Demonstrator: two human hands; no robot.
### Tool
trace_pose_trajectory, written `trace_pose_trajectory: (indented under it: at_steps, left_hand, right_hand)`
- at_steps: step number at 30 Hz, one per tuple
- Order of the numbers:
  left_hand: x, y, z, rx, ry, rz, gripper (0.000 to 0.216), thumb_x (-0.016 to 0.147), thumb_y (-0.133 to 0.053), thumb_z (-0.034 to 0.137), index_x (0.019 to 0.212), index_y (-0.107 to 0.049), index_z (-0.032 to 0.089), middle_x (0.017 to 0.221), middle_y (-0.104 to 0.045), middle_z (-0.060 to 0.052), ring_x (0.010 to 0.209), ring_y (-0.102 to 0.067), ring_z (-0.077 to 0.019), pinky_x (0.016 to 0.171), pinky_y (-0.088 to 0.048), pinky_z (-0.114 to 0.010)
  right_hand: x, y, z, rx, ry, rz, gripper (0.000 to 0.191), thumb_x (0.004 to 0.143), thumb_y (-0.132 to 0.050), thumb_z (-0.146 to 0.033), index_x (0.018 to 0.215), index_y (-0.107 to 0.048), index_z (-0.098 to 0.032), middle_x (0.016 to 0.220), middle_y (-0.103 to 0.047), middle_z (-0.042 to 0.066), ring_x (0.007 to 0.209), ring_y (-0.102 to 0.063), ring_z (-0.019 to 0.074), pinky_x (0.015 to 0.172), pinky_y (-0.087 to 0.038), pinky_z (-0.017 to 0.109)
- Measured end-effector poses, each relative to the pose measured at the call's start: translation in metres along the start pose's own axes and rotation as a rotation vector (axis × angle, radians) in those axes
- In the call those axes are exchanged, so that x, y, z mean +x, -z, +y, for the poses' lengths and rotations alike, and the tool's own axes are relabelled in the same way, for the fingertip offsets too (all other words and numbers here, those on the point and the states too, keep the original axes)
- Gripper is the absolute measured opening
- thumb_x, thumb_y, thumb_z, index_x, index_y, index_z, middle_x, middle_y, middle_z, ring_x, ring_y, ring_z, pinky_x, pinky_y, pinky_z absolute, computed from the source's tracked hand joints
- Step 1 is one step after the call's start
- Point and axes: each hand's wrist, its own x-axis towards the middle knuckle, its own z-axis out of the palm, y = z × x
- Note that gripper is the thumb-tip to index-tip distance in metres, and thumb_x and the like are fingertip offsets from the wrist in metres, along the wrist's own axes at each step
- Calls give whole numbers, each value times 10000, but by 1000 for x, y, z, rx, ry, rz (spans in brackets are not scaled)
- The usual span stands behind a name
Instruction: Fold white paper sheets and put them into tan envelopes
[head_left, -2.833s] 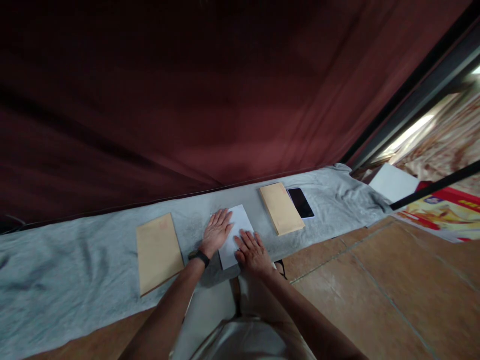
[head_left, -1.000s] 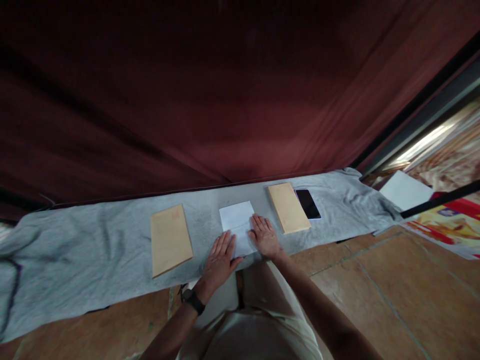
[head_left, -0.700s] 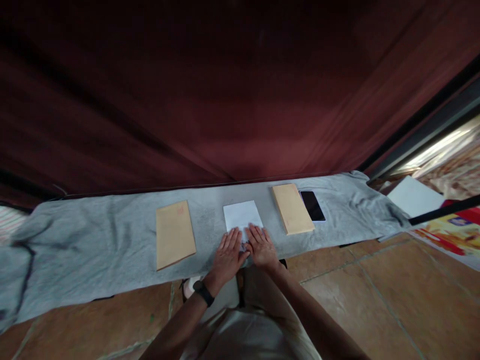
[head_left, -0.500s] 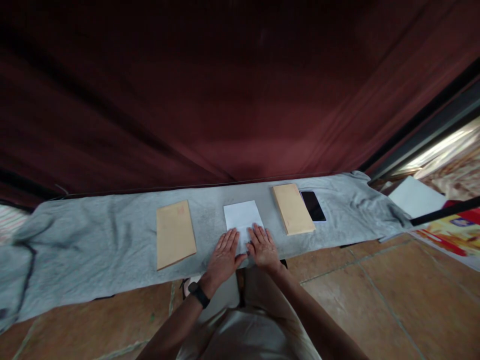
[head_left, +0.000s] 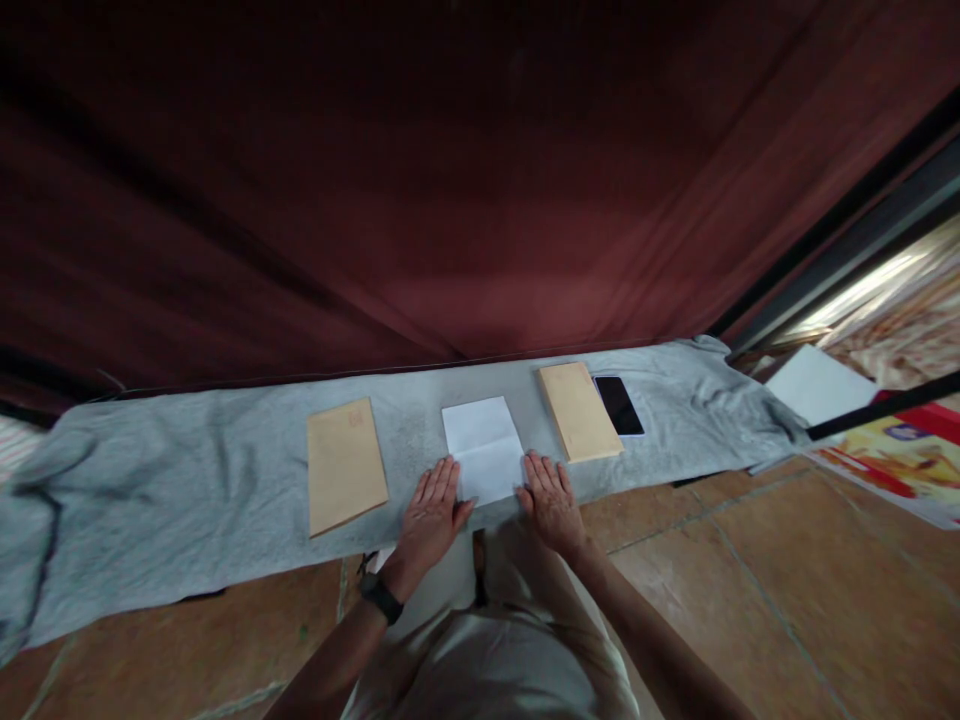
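A white sheet of paper (head_left: 486,450) with a crease across its middle lies flat in front of me. My left hand (head_left: 433,508) rests flat at its left edge, fingers stretched out and pointing away from me. At the opposite edge, my right hand (head_left: 551,505) lies flat too, its fingers extended. Neither hand grips anything. To the left of the paper is a single-looking brown envelope (head_left: 346,467). A stack of brown envelopes (head_left: 580,412) sits to the right, beside a dark-screened phone (head_left: 619,405).
A grey cloth (head_left: 217,480) covers the long narrow surface, wrinkled at both ends. Behind it hangs a dark red curtain (head_left: 465,200). At far right are a white sheet (head_left: 821,385) and a red and yellow printed package (head_left: 900,450). Tiled floor (head_left: 720,570) lies below.
My hands have spread apart from the paper's middle to its two side edges, uncovering its near half and the crease. The view has shifted slightly.
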Motion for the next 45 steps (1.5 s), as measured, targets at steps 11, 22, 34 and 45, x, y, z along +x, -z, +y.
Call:
trace_pose_trajectory:
  at_steps: [11,22,34,45]
  left_hand:
    - [20,-23,0,-746,526,126,497,939,-535,333,1399,-563,148,1469,-569,-157,1370,-528,-296,1166,-426,-494]
    - [68,-19,-16,-1063,895,210,464,755,-697,222,1208,-649,135,884,-741,-62,794,-706,-195,752,-547,-325]
    - [102,-12,-20,-843,653,171,438,805,-602,154,1243,-625,167,719,-671,13,669,-641,-163,658,-487,-264]
    - [95,-5,2,-465,467,126,364,956,-472,209,1278,-640,215,1305,-641,-145,1258,-583,-287,1104,-428,-456]
  right_hand:
    - [-6,-1,-45,59,120,-73,562,1023,-512,-306,1562,-380,-218,1619,-376,118,1467,-392,286,1222,-270,528]
    - [2,-4,-58,121,154,-103,570,1010,-536,-431,1530,-428,-224,1604,-404,117,1446,-414,315,1213,-265,587]
    - [22,-13,-82,195,215,-102,490,1041,-488,-413,1492,-482,-222,1567,-465,96,1432,-435,273,1228,-245,566]
    - [23,-7,-71,161,248,-182,497,1023,-515,-408,1486,-484,-230,1592,-428,94,1450,-396,289,1238,-239,564]
